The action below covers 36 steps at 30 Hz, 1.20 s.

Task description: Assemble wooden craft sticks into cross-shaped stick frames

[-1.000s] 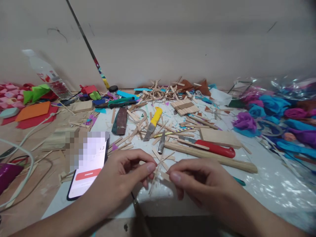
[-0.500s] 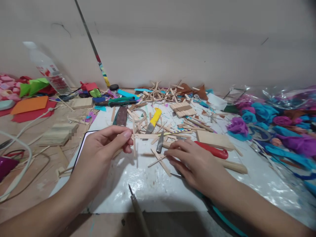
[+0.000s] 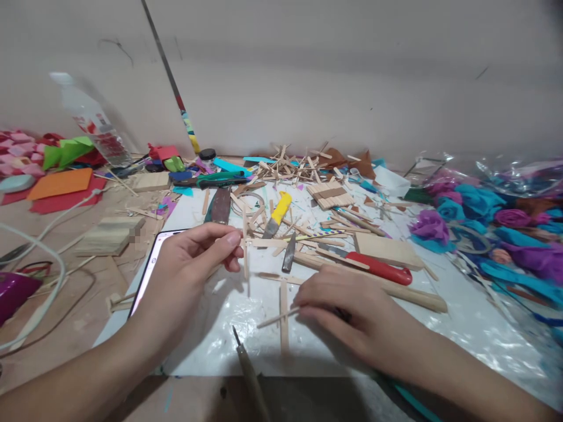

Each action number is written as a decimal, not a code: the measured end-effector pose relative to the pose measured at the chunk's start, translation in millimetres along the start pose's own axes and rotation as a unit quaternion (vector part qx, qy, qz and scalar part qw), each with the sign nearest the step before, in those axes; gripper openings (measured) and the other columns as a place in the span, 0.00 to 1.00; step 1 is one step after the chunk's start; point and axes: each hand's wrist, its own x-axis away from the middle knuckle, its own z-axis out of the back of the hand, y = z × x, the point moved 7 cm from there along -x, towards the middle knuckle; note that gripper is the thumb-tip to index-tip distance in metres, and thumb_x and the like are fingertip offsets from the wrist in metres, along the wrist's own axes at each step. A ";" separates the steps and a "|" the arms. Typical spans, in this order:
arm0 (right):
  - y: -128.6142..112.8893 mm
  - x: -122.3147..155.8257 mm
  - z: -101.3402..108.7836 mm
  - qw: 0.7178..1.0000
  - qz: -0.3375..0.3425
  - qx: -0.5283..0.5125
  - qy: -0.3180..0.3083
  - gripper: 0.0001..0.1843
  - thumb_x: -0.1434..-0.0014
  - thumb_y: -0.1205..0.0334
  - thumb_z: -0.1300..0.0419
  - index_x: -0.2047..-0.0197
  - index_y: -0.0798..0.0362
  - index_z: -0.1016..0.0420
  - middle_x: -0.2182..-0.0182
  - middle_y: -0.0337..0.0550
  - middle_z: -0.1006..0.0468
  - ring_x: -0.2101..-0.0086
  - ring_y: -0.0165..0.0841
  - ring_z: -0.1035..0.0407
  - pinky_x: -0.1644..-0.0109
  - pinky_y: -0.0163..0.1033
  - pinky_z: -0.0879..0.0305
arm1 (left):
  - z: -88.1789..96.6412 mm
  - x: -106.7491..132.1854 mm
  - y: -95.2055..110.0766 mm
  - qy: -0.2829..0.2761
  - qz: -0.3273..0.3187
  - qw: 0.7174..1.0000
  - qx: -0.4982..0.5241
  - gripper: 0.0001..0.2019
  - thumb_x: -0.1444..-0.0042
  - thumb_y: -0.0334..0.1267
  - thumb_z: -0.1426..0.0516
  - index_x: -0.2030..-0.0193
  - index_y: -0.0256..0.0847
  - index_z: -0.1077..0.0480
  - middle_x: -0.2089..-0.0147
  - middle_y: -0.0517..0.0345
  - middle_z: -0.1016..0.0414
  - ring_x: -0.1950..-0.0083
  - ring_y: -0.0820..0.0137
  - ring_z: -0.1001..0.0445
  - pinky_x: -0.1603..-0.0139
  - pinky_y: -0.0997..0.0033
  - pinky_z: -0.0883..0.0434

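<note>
- left hand (image 3: 189, 266) pinches thin wooden stick cross (image 3: 245, 251), just below yellow-handled knife (image 3: 278, 214)
- right hand (image 3: 347, 310) fingertips on second flat stick cross (image 3: 284, 310), farther below the knife; can't tell if gripping
- the two crosses not joined

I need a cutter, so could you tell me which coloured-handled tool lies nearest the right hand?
The red-handled tool, just beyond the right hand; the yellow-handled tool and green-handled tool lie farther back.

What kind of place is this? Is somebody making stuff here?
Most likely a craft table. Cut wooden sticks lie heaped near the wall, paper flowers lie at the right, a yellow-handled knife lies among the scraps, and the left hand pinches a small stick cross.
</note>
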 end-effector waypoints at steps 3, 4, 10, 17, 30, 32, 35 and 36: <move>2.6 0.2 4.2 0.997 0.000 0.055 0.049 0.10 0.26 0.61 0.43 0.53 0.52 0.19 0.57 0.46 0.17 0.55 0.39 0.26 0.48 0.45 0.32 | -0.4 -0.2 -0.7 0.000 0.000 1.000 -0.012 0.07 0.34 0.44 0.35 0.61 0.45 0.19 0.71 0.64 0.22 0.66 0.72 0.26 0.58 0.72 0.32; 5.4 0.1 6.4 0.993 -0.007 0.089 0.073 0.10 0.27 0.62 0.43 0.54 0.52 0.19 0.56 0.47 0.17 0.54 0.41 0.27 0.48 0.47 0.33 | -1.1 -0.2 -1.0 -0.002 -0.001 1.000 -0.014 0.07 0.35 0.44 0.35 0.61 0.45 0.19 0.71 0.64 0.22 0.66 0.72 0.26 0.58 0.72 0.32; 19.1 -9.4 -11.3 0.979 -0.044 0.192 0.046 0.09 0.29 0.65 0.43 0.60 0.53 0.21 0.59 0.49 0.22 0.56 0.46 0.33 0.53 0.52 0.35 | -7.9 1.7 -5.4 -0.013 0.022 1.000 -0.003 0.06 0.40 0.42 0.31 0.62 0.43 0.18 0.72 0.62 0.19 0.68 0.72 0.23 0.61 0.75 0.29; 29.0 -1.2 1.8 0.985 -0.149 -0.029 0.083 0.08 0.28 0.62 0.43 0.60 0.49 0.25 0.65 0.41 0.21 0.63 0.38 0.29 0.58 0.44 0.35 | -12.5 3.9 -9.8 -0.023 0.056 0.997 0.038 0.06 0.40 0.40 0.31 0.62 0.41 0.19 0.69 0.60 0.18 0.68 0.72 0.22 0.62 0.75 0.27; 29.9 -1.2 -14.6 0.898 -0.209 -0.383 0.066 0.16 0.32 0.47 0.35 0.57 0.52 0.22 0.73 0.36 0.26 0.75 0.27 0.36 0.72 0.34 0.41 | -34.8 10.4 -19.5 -0.117 0.121 0.977 0.134 0.06 0.38 0.36 0.33 0.63 0.37 0.23 0.69 0.59 0.20 0.68 0.74 0.25 0.62 0.76 0.28; 29.3 -1.1 -16.2 0.887 -0.209 -0.406 0.069 0.17 0.33 0.46 0.34 0.58 0.53 0.22 0.74 0.35 0.28 0.76 0.27 0.36 0.72 0.34 0.40 | -40.4 13.4 -21.6 -0.142 0.131 0.970 0.145 0.06 0.38 0.36 0.33 0.63 0.37 0.23 0.69 0.59 0.20 0.68 0.72 0.23 0.61 0.74 0.27; 26.3 -0.5 -14.8 0.882 -0.210 -0.415 0.074 0.20 0.36 0.44 0.32 0.60 0.54 0.23 0.75 0.35 0.29 0.77 0.27 0.36 0.72 0.34 0.39 | -47.0 17.1 -23.3 -0.178 0.133 0.962 0.159 0.04 0.38 0.35 0.33 0.61 0.37 0.23 0.69 0.57 0.19 0.67 0.70 0.21 0.60 0.72 0.26; 24.9 -0.5 -14.3 0.882 -0.209 -0.417 0.073 0.20 0.36 0.44 0.31 0.60 0.55 0.23 0.75 0.35 0.28 0.77 0.27 0.35 0.71 0.34 0.38 | -48.1 17.9 -23.9 -0.185 0.134 0.959 0.165 0.04 0.38 0.35 0.34 0.61 0.37 0.23 0.68 0.57 0.18 0.67 0.70 0.21 0.60 0.72 0.26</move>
